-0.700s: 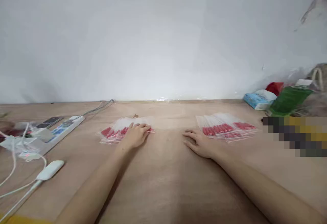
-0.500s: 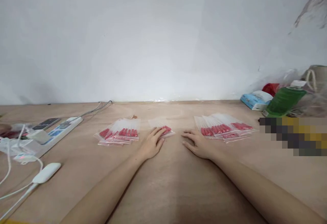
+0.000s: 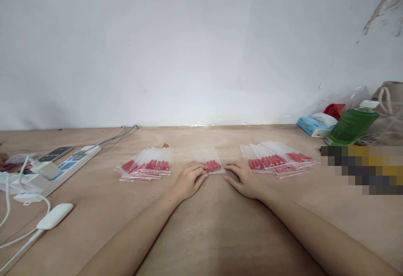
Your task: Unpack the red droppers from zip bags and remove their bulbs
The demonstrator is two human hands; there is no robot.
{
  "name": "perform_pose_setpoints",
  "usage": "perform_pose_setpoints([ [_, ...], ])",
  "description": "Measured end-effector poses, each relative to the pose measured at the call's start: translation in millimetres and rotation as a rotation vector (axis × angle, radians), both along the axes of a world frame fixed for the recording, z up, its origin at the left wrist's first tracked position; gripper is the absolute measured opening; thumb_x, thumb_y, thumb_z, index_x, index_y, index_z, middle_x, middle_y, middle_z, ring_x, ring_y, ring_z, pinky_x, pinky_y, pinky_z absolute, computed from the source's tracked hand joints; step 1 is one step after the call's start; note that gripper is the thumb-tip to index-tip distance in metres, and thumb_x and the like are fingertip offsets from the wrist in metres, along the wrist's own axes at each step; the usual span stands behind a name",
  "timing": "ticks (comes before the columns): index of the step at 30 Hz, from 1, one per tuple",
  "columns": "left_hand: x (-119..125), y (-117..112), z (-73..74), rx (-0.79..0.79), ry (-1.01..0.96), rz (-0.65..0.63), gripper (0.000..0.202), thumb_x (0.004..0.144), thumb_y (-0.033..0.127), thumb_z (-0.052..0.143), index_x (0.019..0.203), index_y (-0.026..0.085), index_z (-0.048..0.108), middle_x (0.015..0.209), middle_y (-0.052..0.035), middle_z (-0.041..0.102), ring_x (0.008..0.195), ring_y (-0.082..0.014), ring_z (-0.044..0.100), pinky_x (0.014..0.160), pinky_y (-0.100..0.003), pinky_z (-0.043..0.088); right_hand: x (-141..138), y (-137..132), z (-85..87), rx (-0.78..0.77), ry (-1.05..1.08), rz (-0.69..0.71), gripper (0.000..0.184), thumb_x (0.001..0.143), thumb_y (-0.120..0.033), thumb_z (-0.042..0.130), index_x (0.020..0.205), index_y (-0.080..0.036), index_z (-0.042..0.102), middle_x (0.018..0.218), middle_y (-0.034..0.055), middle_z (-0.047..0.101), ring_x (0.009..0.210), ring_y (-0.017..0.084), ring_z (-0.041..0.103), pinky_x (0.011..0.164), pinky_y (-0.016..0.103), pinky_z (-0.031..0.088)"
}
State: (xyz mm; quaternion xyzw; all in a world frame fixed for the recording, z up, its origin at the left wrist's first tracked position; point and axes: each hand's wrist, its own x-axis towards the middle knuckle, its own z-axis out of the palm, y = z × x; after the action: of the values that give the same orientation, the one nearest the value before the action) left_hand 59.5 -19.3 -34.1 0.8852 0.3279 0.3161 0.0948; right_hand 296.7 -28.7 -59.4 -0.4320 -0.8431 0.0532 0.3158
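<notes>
A clear zip bag with several short red sticks in it lies flat between my hands. My left hand rests on the table, its slightly curled fingertips at the left edge of this bag. On the other side my right hand lies with thumb and forefinger apart, fingertips close to the bag's right edge; whether they touch it I cannot tell. Left of my hands is a fanned pile of similar filled bags. Another overlapping pile of filled bags lies just beyond my right hand.
At the left, a white power strip holds plugs and cables, with a phone behind it and a white adapter in front. A blue tissue pack and a green liquid bottle stand at right, by the wall.
The middle bag has shifted to the right and straightened, with my left hand following it slightly right. My right hand has stayed almost in place.
</notes>
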Motion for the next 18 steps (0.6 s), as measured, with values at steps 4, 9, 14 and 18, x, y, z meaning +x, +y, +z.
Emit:
perform_pose_setpoints([
  [4,3,4,-3.9,-0.11,-0.107,0.041,0.014,0.081,0.015,0.051,0.07,0.017,0.059,0.097,-0.0065,0.062,0.094,-0.0171,0.057,0.083,-0.032,0.045,-4,-2,1.1,0.127,-0.001,0.003,0.037,0.08,-0.028,0.051,0.117,-0.019,0.05,0.116,0.0115,0.051,0.106,0.021,0.048,0.088,0.037,0.041],
  [9,10,7,-6.8,-0.233,-0.179,0.126,0.014,0.075,0.011,0.055,0.063,0.016,0.059,0.091,-0.0045,0.063,0.086,-0.0156,0.06,0.077,-0.029,0.047,-19,-3,9.2,0.374,-0.088,0.029,0.025,0.079,-0.018,0.051,0.103,-0.021,0.058,0.103,0.0071,0.06,0.094,0.018,0.053,0.082,0.035,0.037],
  [14,11,6,-4.0,-0.231,-0.183,0.149,0.01,0.074,0.012,0.058,0.065,0.016,0.06,0.084,-0.0032,0.064,0.079,-0.0147,0.06,0.071,-0.027,0.047,-30,4,14.1,0.374,-0.221,0.056,0.019,0.084,-0.018,0.047,0.092,-0.021,0.063,0.081,0.0035,0.065,0.077,0.015,0.055,0.075,0.031,0.034],
  [18,9,2,-2.4,-0.174,-0.15,0.134,0.007,0.076,0.019,0.058,0.07,0.017,0.061,0.085,-0.0031,0.064,0.075,-0.0145,0.06,0.068,-0.028,0.048,-30,4,11.8,0.286,-0.175,-0.078,0.02,0.084,-0.022,0.048,0.096,-0.02,0.064,0.085,0.0055,0.065,0.083,0.018,0.055,0.076,0.032,0.033],
])
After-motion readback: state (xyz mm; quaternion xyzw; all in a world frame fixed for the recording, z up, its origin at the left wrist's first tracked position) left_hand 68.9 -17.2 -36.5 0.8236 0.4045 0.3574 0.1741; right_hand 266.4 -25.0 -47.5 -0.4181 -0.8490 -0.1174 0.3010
